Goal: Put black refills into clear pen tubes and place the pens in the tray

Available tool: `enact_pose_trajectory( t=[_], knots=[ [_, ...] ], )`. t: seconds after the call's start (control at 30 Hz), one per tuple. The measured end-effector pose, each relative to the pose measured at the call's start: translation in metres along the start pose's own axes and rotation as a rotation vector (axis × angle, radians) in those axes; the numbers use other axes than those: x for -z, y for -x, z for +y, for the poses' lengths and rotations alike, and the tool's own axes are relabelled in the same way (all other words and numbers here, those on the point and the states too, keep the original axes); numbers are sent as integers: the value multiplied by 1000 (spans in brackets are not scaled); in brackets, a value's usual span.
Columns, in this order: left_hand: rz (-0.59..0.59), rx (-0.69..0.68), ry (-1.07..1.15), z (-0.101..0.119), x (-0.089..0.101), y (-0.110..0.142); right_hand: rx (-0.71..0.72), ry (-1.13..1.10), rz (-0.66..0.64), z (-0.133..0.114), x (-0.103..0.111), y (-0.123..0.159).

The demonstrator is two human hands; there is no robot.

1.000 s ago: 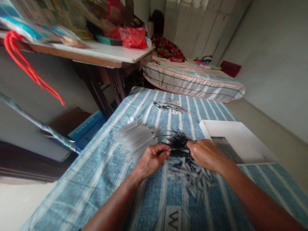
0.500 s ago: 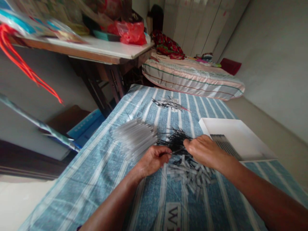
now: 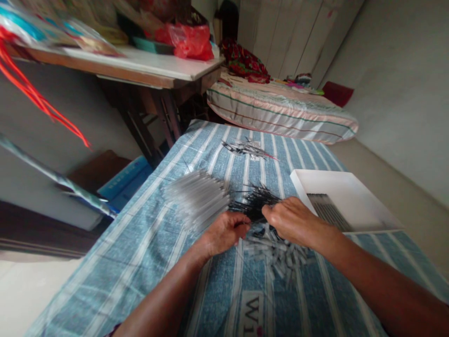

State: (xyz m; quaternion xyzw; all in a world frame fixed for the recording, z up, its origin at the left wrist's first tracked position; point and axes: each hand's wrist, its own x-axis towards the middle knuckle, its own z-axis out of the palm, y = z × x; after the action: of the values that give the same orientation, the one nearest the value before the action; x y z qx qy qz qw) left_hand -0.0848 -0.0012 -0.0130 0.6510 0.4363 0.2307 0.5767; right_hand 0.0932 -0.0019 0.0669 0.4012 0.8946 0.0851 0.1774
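My left hand (image 3: 228,229) is closed in a pinch at the near edge of a heap of thin black sticks (image 3: 257,199). My right hand (image 3: 289,217) faces it, thumb and finger pinched together. A thin dark stick seems to run between the two pinches; the fingers cover most of it. Left of the heap lies a stack of long translucent grey tubes (image 3: 198,196), side by side. Under and in front of my right hand, short grey tube pieces (image 3: 280,257) are scattered in a loose pile.
An open white box (image 3: 365,201) at the right holds a row of slim dark sticks (image 3: 326,208). Farther off lies a small bunch of dark pieces (image 3: 247,149) on the striped blue cloth (image 3: 157,238). A cluttered side table (image 3: 150,68) stands at the left, a bed (image 3: 280,105) beyond.
My right hand has moved slightly left, closer to my left hand, and less of the thin stick shows between them. My left hand has stayed nearly in place.
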Motion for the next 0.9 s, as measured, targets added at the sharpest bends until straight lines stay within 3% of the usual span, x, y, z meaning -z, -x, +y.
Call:
enact_pose_trajectory(
  t=[0.1,0.23,0.33,0.47,0.57,0.7,0.9],
  knots=[
    [0,-32,76,2,-2,0,36,-27,56,-7,2,-1],
    [28,-93,270,5,-2,3,78,-154,285,-10,0,4],
    [88,-124,447,5,-1,5,26,-260,361,-2,-7,7],
    [97,-195,616,3,-1,5,-122,-304,137,9,-27,6],
    [75,-222,675,2,-2,6,-147,-320,-9,9,-43,1],
    [60,-207,694,4,-4,6,-141,-346,-61,4,-56,-2],
    [58,-163,663,4,-4,6,-103,-385,-61,5,-60,-4]
  ],
)
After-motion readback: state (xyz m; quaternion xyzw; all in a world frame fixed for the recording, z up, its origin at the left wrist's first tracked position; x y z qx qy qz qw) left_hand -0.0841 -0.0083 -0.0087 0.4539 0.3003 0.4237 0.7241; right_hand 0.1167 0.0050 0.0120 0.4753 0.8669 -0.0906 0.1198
